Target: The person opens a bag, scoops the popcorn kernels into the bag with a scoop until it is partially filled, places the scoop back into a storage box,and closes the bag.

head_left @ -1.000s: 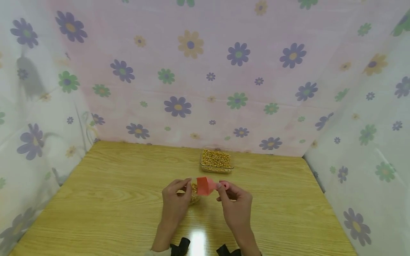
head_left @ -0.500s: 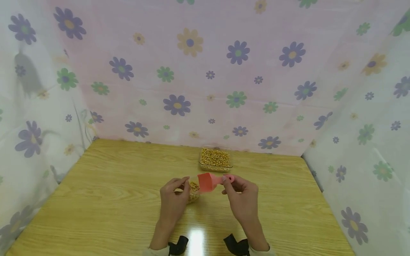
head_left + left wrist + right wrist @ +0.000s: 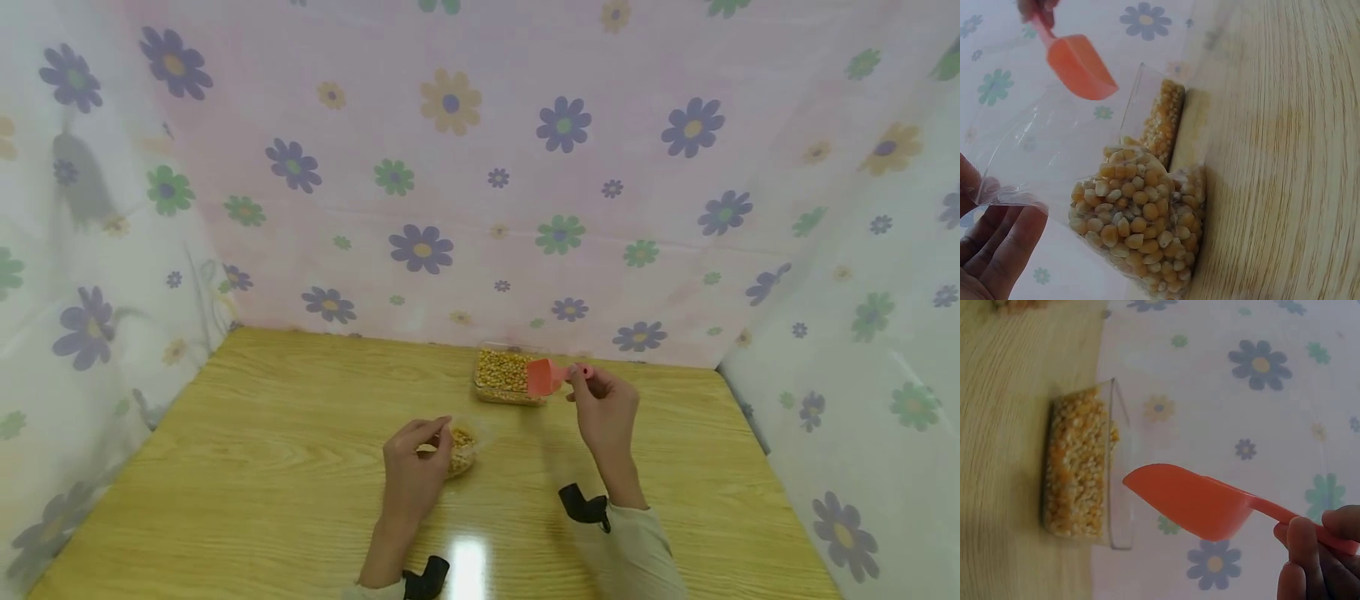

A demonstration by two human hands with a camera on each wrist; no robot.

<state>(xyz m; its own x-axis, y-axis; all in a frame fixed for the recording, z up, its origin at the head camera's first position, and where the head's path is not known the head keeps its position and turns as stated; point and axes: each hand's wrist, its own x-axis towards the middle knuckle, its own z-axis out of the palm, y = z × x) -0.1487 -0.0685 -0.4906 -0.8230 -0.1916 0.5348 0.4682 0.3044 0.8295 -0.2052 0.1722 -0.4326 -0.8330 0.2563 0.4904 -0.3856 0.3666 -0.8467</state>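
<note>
My left hand pinches the upper edge of a clear plastic bag, which stands on the table part-filled with corn kernels. Between the thumb and fingers of my right hand is the handle of a red-pink scoop. In the head view the scoop overlaps the right side of a clear rectangular container full of corn kernels. The right wrist view shows the scoop above the container's rim; no kernels show in it in the left wrist view.
A wood-grain table carries the bag and, further back, the container. Flower-printed cloth stands behind the table and along both sides. Black wrist mounts sit on both forearms.
My right hand has moved forward and right with the scoop, from beside the bag to over the container. The left hand keeps its hold on the bag, nearly in place.
</note>
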